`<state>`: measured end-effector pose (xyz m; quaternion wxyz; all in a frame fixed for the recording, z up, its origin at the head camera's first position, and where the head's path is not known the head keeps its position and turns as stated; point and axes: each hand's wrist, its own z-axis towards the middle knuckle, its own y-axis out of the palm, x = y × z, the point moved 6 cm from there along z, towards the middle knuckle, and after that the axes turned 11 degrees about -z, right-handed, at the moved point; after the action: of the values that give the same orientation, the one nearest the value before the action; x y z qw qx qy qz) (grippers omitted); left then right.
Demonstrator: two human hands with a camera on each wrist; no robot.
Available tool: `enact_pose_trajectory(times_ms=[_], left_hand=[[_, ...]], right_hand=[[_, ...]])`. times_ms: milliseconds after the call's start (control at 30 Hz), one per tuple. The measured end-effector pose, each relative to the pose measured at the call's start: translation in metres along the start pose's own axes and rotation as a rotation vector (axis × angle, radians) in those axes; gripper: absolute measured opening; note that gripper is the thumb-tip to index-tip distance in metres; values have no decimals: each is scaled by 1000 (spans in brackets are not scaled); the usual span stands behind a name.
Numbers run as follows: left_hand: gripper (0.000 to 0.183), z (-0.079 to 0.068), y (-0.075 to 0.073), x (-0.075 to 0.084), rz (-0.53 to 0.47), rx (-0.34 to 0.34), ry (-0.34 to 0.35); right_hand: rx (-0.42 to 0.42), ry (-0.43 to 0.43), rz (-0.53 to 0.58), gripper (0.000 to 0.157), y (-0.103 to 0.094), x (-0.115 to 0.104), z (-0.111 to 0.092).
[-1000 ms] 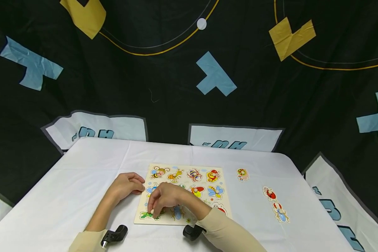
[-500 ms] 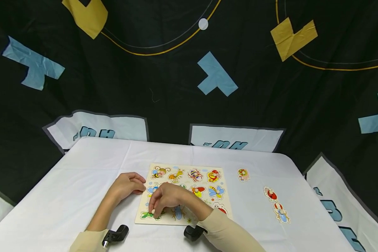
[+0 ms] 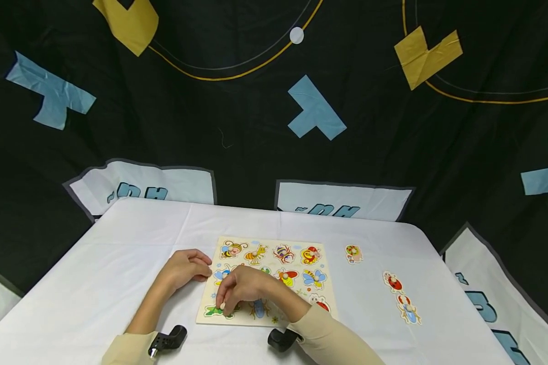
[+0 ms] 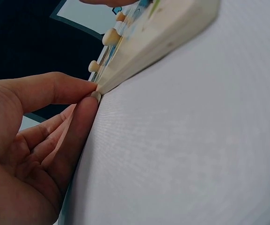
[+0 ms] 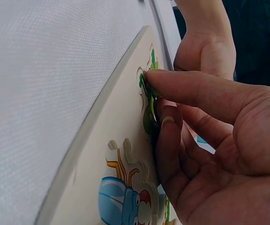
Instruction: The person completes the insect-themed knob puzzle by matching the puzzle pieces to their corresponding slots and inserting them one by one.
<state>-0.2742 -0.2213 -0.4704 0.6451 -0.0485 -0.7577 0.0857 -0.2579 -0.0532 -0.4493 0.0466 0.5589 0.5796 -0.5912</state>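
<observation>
A wooden peg puzzle board [image 3: 280, 318] with colourful insect pieces lies on the white table. At its lower left corner, my right hand [image 3: 244, 289] pinches the knob of a green insect puzzle piece [image 3: 212, 311] between thumb and fingers. In the right wrist view, this green piece [image 5: 148, 121] is in its recess area, partly hidden by the fingertips. A blue beetle piece [image 5: 118, 199] sits beside it. My left hand [image 3: 185, 268] rests on the table at the board's left side. In the left wrist view, its thumb and forefinger tips [image 4: 90, 89] come together right at the board's edge.
To the right of the board lie three loose pieces: a snail-like one [image 3: 353, 254], a ladybird [image 3: 393, 282] and a red-and-blue beetle [image 3: 408, 309]. Black wrist cameras [image 3: 169, 340] sit at both cuffs. A dark curtain [image 3: 246, 142] hangs behind the table.
</observation>
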Motion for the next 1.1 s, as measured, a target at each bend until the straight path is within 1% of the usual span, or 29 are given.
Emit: enact_pose_trajectory(times_ms=[200,467,800,900,1100], left_hand=[[26,1,0,-1,11,14,-5],[26,0,-1,-2,16,18,-12],[28,-1,1,1,-2,4,-3],[29,-1,1,2,-10,10,-2],[28,-1,1,1,0,20,-4]], right_hand=[[12,3,-12,15,-2,-1,-2],[34,19,16,14,-5,-1,-5],[111,28,-9,11,-24,4,-19],[123,31,-3,10,-29,7,-24],[140,63,-32,9,-37,13,-31]])
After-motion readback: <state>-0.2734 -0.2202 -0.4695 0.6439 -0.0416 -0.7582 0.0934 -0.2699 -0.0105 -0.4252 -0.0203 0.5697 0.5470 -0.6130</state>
